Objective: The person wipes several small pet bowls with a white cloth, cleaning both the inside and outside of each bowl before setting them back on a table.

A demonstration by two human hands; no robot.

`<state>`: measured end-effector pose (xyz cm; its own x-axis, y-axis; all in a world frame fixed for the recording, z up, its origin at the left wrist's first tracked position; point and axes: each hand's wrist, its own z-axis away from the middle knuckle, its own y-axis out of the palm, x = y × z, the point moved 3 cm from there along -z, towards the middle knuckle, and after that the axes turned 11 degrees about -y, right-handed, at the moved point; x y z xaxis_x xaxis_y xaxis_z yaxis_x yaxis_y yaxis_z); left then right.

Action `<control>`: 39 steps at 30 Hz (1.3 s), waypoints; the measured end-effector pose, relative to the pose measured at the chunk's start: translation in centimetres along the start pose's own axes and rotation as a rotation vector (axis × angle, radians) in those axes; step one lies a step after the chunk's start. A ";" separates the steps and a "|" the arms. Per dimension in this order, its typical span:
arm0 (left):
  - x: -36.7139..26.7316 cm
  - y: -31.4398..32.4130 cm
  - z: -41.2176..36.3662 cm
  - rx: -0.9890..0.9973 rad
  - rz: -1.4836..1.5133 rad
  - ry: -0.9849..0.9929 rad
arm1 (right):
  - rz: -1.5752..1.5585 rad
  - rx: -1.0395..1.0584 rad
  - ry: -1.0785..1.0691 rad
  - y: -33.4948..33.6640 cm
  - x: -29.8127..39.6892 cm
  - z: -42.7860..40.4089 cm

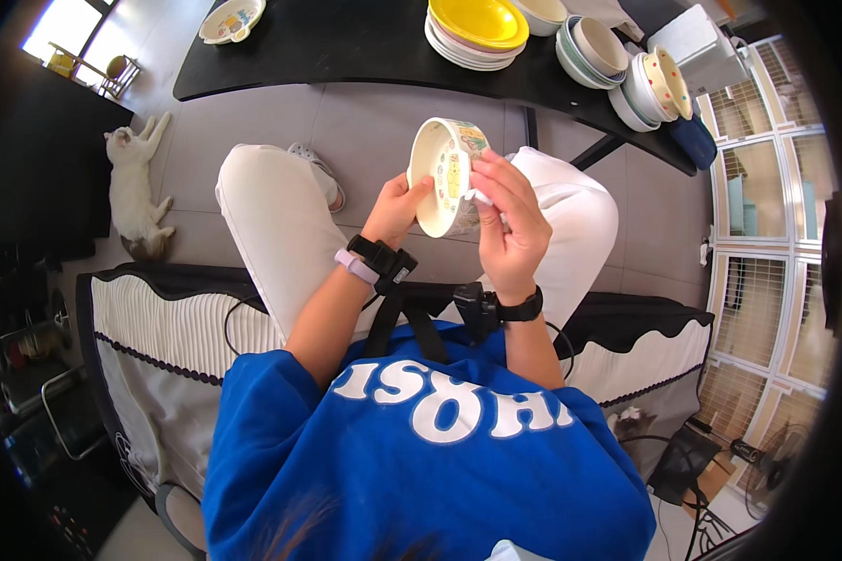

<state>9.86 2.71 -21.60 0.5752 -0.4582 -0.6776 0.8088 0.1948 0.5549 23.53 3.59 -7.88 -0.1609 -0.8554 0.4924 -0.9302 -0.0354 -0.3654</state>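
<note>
Above my lap a cream bowl (429, 203) with cartoon prints is tilted on its side, its inside turned to the left. My left hand (398, 207) grips its near-left rim, the thumb lying over the edge. On the right, my right hand (511, 217) pinches a small white wad (478, 197), perhaps tissue or cloth, against the bowl's rim and outer wall. The fingers of that hand hide part of the printed side.
Ahead stands a black table (365, 52) with a yellow plate (488, 21) on stacked plates, nested bowls (593, 52), a dotted bowl (666, 84) and a printed dish (233, 19). A white cat (132, 186) lies on the floor at left. White-framed wire cages (754, 189) line the right.
</note>
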 end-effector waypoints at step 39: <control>-0.1 3.2 1.9 0.371 -0.351 0.202 | -0.586 0.275 0.871 1.2 -2.7 1.8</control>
<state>12.18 1.69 -18.83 0.3198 -0.2578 -0.9117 0.8800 -0.2758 0.3867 23.44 4.94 -11.05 0.0050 -0.0107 0.9999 -0.8504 -0.5261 -0.0014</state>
